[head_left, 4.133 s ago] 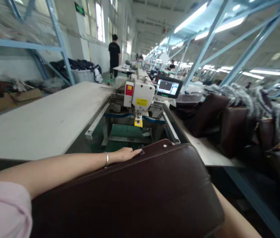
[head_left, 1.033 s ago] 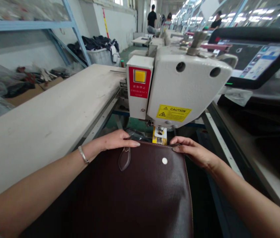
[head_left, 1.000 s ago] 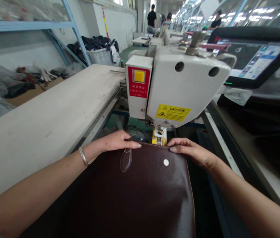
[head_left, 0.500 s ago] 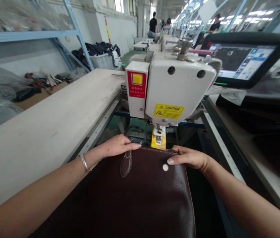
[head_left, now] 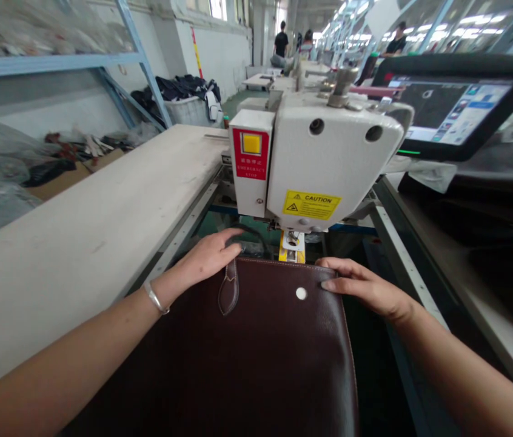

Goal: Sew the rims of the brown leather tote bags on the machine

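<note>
And there went the left hand: it had just shifted off the top edge of the dark brown leather bag, turning so the fingers angled up toward the machine, over a thin black cord. The right hand had slid outward at the same moment, its fingers now lying flat on the bag's upper right corner, just beyond a round white snap stud. The two hands were well apart, both open, neither clamped on anything. The left wrist, with its silver bangle, was bent, and both forearms reached forward from the lower corners. The bag lay at bottom centre, a stitched leather loop tab near its top edge, which sat right below the yellow presser clamp of the white industrial sewing machine head.
</note>
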`<state>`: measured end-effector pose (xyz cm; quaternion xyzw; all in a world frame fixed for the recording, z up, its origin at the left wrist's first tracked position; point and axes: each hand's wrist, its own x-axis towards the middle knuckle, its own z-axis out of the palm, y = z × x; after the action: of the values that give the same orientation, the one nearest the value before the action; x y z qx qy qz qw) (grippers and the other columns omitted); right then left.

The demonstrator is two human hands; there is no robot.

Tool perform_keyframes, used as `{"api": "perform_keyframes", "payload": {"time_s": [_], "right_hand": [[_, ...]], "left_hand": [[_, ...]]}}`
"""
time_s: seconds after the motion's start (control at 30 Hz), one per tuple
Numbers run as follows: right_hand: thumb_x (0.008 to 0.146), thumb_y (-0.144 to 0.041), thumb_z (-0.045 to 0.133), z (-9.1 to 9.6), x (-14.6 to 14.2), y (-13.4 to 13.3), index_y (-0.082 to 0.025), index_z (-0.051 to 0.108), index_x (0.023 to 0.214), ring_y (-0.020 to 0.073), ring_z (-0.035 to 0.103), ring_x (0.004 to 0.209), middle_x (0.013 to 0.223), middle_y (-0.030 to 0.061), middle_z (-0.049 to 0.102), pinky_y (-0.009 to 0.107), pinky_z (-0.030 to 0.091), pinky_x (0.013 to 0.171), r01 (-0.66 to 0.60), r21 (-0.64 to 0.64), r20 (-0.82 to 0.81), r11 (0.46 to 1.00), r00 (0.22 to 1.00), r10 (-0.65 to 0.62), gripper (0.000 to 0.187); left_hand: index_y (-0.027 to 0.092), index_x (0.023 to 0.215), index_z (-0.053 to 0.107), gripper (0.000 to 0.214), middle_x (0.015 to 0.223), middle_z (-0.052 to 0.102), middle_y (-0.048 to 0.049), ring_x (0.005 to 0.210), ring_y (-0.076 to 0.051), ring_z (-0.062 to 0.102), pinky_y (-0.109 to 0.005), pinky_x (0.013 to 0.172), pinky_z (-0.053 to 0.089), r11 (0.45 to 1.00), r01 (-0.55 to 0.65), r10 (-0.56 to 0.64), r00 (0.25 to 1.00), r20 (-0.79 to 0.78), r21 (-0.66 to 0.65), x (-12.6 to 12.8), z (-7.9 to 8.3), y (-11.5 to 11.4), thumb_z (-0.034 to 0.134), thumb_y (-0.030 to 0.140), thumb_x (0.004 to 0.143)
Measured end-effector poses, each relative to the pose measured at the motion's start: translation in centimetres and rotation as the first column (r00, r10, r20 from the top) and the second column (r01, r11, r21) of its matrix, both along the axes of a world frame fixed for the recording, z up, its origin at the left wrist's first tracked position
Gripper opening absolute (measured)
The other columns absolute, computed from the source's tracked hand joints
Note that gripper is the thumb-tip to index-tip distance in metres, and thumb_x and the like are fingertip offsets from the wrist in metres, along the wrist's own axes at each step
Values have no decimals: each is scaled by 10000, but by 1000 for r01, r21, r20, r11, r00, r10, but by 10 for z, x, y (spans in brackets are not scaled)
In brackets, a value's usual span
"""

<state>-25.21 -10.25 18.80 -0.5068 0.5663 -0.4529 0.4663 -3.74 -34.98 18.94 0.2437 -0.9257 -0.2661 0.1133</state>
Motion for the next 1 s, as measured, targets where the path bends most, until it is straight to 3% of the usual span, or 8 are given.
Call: {"api": "perform_keyframes", "payload": {"time_s": [0.13,0.23,0.33,0.43,0.57,0.77,0.9,1.0], "right_hand": [[786,-399,757,-6,-7,-3,-184,551,809,136,449,708,762,-15,513,270,359,669,46,46,129,998,990,-51,299],[757,-375,781,-17,-8,-5,-186,557,844,135,454,733,789,-18,514,265,369,684,86,48,150,995,984,-92,306],[745,-344,791,-15,-12,-7,-187,587,923,149,494,813,874,-6,554,278,397,756,84,55,134,995,987,-90,313],[732,-337,804,-5,-22,-11,-187,576,870,149,508,798,849,-9,573,282,399,743,25,74,118,997,992,-33,306],[723,-366,824,-4,-36,-18,-189,539,806,134,498,753,791,-28,555,274,386,709,10,132,27,991,1000,-14,346],[661,-368,872,-17,-45,-26,-202,561,874,157,530,829,859,-24,584,318,414,790,113,131,-42,985,993,-108,411],[614,-384,892,-16,-49,-42,-218,602,846,211,543,960,900,-1,598,387,421,925,258,3,-63,966,964,-257,407],[593,-373,902,-20,-47,-48,-244,625,882,246,527,1106,1020,13,616,418,424,995,339,-44,12,940,941,-338,421]], "left_hand": [[162,1092,693,484,1068,721,-63,982,-205,665,-274,889,470,959,252,-260,964,53,130,-2,5,-12,337,454,943],[211,1172,655,500,1064,713,-35,973,-194,654,-263,858,456,929,347,-360,927,104,127,0,0,-12,405,581,946],[226,1111,673,496,871,708,-5,815,-176,644,-256,753,440,942,328,-334,937,100,70,-2,-2,-9,516,640,888],[188,991,709,507,841,702,-16,789,-169,632,-250,731,442,938,314,-318,948,8,148,-13,1,-13,573,651,835],[170,917,729,520,825,701,-19,761,-159,618,-242,702,437,905,354,-373,927,40,236,-32,-1,-27,594,659,804],[174,853,730,497,735,655,6,674,-129,562,-230,639,399,878,373,-405,913,50,300,-47,-14,-43,615,654,796],[167,767,705,449,692,642,2,651,-133,551,-238,620,388,903,304,-317,948,-5,302,-56,-14,-59,685,614,737],[166,781,705,394,727,668,-10,672,-141,565,-251,650,417,882,297,-289,954,-78,365,-63,-16,-68,738,550,697]]}}
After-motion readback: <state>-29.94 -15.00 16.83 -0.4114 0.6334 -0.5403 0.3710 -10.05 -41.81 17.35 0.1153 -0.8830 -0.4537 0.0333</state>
